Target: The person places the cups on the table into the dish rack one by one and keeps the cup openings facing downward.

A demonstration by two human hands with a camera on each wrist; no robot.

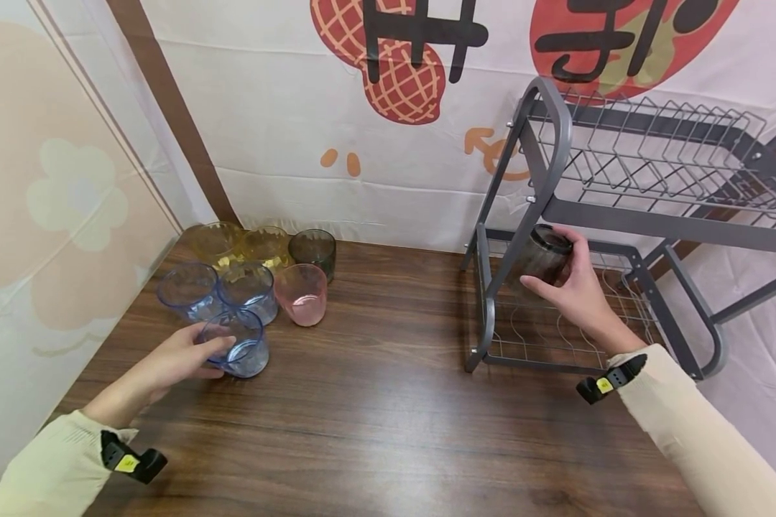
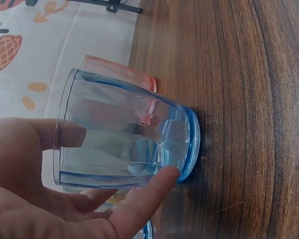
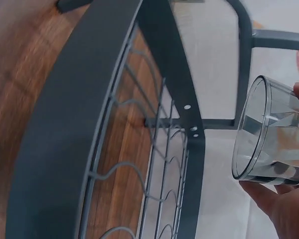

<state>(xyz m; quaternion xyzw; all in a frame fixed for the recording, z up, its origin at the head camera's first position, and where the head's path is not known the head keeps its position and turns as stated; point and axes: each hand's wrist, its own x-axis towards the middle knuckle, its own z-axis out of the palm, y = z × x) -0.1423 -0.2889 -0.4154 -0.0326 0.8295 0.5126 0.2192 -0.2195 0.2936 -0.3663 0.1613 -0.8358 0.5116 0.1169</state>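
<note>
My left hand (image 1: 184,355) grips a clear blue glass (image 2: 124,134), its thumb over the rim and fingers along the outside. That glass stands upright, its base close to the wooden table. Behind it are two more blue glasses (image 1: 190,291), a pink glass (image 1: 302,296), two yellow glasses (image 1: 216,244) and a dark grey-green glass (image 1: 313,251). On the right, my right hand (image 1: 578,287) holds a dark grey glass (image 1: 539,257) between thumb and fingers. Its mouth faces down over the lower tier of the dish rack (image 3: 139,164), as the right wrist view shows.
The two-tier grey metal rack (image 1: 543,172) stands at the table's right, with a wire basket (image 1: 659,154) on top. Its front post rises just left of my right hand. A printed cloth (image 1: 388,172) hangs behind the brown wooden table (image 1: 388,402).
</note>
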